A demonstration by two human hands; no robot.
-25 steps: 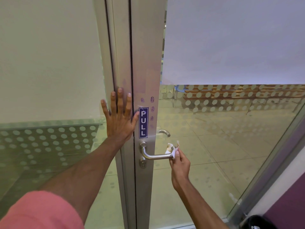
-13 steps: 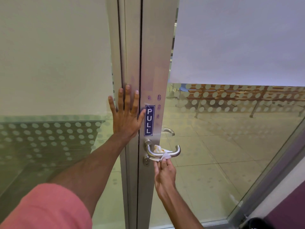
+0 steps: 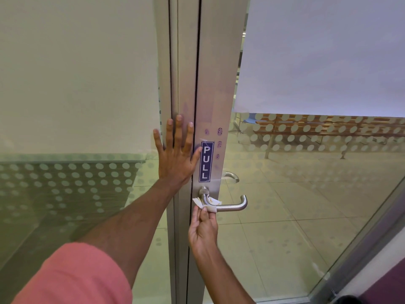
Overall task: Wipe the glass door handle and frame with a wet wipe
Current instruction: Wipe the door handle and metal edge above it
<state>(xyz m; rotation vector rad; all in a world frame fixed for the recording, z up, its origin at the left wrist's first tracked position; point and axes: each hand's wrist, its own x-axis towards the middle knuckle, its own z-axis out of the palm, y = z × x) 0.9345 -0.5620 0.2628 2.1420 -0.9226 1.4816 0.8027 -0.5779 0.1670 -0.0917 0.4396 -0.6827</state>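
Glazed partition with frosted dots point(image 3: 72, 178), tiled floor beyond. Pink sleeve point(image 3: 74, 275) at lower left. Left hand point(image 3: 175, 154): flat, fingers spread, pressed against metal door frame point(image 3: 215, 84). Blue PULL sticker point(image 3: 206, 161) just right of thumb. Right hand point(image 3: 202, 229): fingertips pinching crumpled wet wipe point(image 3: 208, 205) against inner end of lever handle point(image 3: 232, 206), near its pivot. Second lever point(image 3: 231, 176) behind glass.

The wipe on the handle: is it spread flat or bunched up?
Bunched up. The wipe is crumpled around the handle near its base, pinched by the right hand.
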